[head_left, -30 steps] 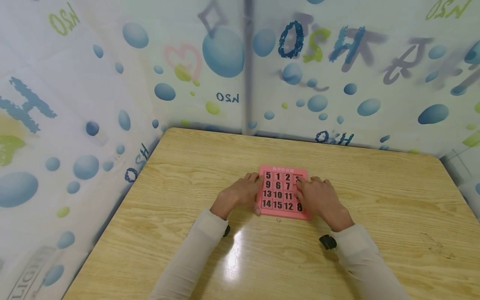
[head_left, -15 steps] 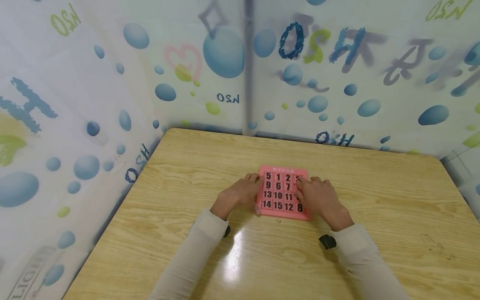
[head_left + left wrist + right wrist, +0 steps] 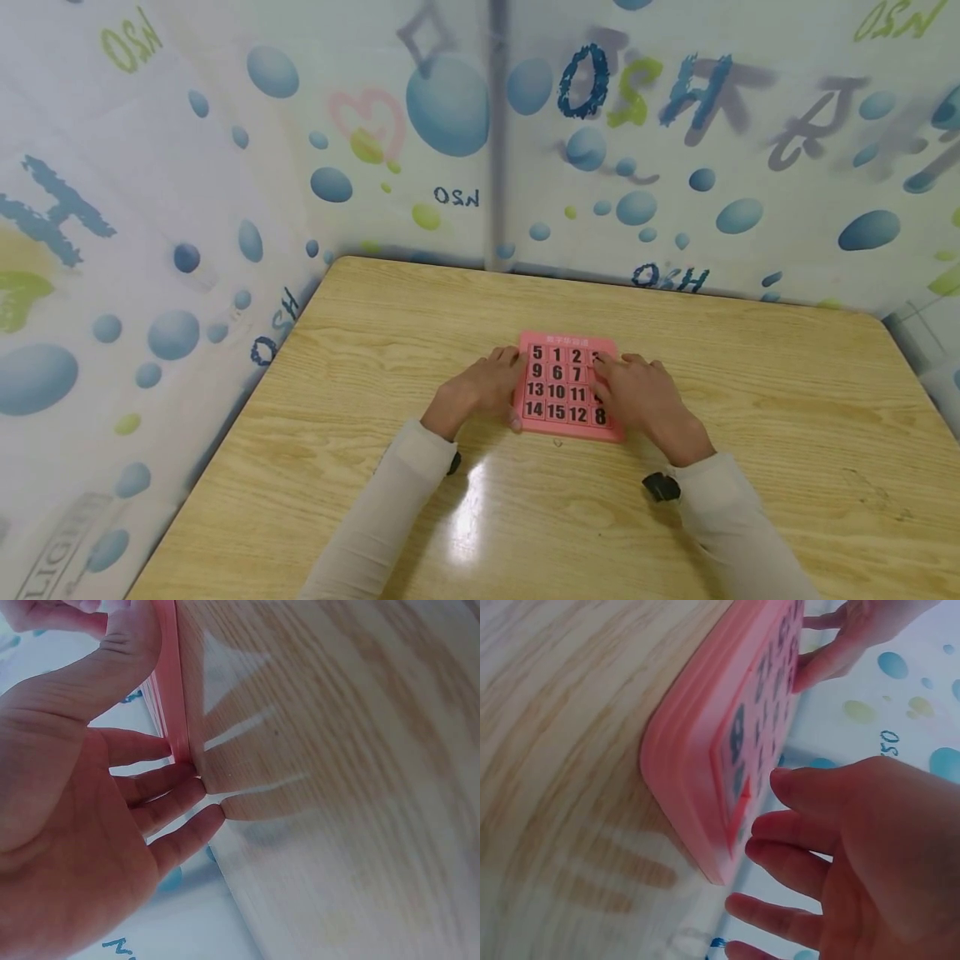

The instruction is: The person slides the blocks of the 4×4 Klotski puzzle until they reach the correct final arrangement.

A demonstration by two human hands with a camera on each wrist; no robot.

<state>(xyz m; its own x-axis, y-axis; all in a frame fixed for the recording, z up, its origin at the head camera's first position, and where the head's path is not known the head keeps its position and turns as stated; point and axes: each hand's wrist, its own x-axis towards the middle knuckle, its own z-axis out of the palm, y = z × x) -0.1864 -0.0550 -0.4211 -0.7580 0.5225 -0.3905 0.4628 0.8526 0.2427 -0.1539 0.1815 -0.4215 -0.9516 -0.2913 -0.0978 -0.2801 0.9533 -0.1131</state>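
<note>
A pink sliding number puzzle [image 3: 568,433] lies flat on the table, its black-numbered tiles facing up. The bottom row reads 14, 15, 12, 8. My left hand [image 3: 486,385] steadies the left side, thumb by the near corner; in the left wrist view its fingers [image 3: 184,836] reach fairly straight to the frame's edge and the tabletop. Over the right-hand column is my right hand [image 3: 641,396], loosely bent fingertips at the tiles, hiding part of that column. The right wrist view shows the right thumb [image 3: 817,787] and fingers close over the puzzle's face, beside a recess among the tiles.
The wooden table [image 3: 375,333] extends around the puzzle on every side, with a bright glare spot near the left forearm. Behind and to the left stand pale walls [image 3: 637,208] printed with blue and green drops. A dark band [image 3: 662,487] sits at the right wrist.
My right wrist has shifted very slightly to the right, its fingertips staying over the right-hand column. The left hand and the puzzle have hardly moved.
</note>
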